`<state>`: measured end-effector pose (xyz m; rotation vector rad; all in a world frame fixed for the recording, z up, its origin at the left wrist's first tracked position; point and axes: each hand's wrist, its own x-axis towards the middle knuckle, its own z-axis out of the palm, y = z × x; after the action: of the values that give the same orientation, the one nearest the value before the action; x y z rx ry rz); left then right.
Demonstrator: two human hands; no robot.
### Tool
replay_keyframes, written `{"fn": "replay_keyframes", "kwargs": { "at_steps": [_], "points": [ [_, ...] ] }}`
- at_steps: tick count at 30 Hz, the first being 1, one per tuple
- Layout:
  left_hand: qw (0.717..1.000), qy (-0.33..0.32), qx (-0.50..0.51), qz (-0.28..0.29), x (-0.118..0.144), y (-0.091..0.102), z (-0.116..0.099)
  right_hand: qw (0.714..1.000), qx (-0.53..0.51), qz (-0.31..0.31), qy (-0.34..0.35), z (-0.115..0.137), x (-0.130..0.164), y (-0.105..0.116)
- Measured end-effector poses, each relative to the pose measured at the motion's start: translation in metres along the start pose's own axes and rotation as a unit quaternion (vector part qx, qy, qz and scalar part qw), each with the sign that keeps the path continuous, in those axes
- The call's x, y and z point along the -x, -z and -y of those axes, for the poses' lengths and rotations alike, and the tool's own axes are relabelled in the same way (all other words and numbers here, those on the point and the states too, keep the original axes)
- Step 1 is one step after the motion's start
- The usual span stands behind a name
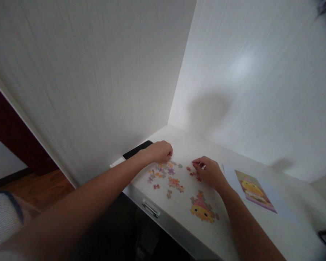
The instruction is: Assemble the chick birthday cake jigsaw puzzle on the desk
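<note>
My left hand (163,151) is over the far edge of a spread of loose jigsaw pieces (161,170) in orange, purple and yellow. Its fingers are curled down, and whatever they hold is hidden. My right hand (208,170) is beside a small group of red jigsaw pieces (192,174), thumb and forefinger pinched together; anything between them is too small to name. Nearer the front edge lies a joined section of puzzle (202,209) showing a yellow face with a pink top. A smaller joined orange strip (175,183) sits between the two hands.
A printed picture sheet (255,190) of a yellow character lies right of my right forearm. A black flat object (137,150) rests by the left panel (97,83). The white desk (179,214) has a drawer handle (150,208) at its front and a wall behind.
</note>
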<state>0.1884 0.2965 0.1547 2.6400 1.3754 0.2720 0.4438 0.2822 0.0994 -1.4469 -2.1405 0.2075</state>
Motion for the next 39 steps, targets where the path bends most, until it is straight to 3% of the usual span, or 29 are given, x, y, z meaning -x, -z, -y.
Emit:
{"fn": "replay_keyframes", "kwargs": {
  "at_steps": [4, 8, 18, 25, 29, 32, 36, 39],
  "points": [
    [0.999, 0.027, -0.024, 0.001, -0.024, -0.023, 0.009, 0.999, -0.003, -0.032, 0.005, -0.003, -0.001, 0.002],
    [0.999, 0.038, -0.025, 0.011, -0.028, -0.029, 0.018, 0.998, -0.007, -0.052, 0.02, -0.001, -0.002, 0.003],
    [0.998, 0.011, 0.028, 0.055, -0.043, -0.025, 0.022, 0.998, -0.01, -0.04, 0.042, 0.011, -0.002, 0.002],
    [0.993, 0.002, 0.115, 0.018, -0.037, -0.008, 0.024, 0.996, -0.081, -0.037, 0.019, 0.014, -0.002, 0.001],
    [0.981, -0.023, 0.195, 0.012, -0.029, -0.004, 0.01, 0.969, -0.241, -0.007, -0.058, 0.026, -0.002, 0.003],
    [0.968, -0.042, 0.246, 0.019, -0.024, -0.007, -0.006, 0.939, -0.335, 0.03, -0.069, 0.035, -0.001, 0.005],
    [0.954, -0.029, 0.297, -0.007, -0.02, -0.009, -0.02, 0.925, -0.364, 0.074, -0.081, 0.04, 0.001, 0.008],
    [0.96, 0.008, 0.27, -0.078, -0.001, -0.009, -0.032, 0.93, -0.341, 0.104, -0.094, 0.037, 0.003, 0.012]
  ]
}}
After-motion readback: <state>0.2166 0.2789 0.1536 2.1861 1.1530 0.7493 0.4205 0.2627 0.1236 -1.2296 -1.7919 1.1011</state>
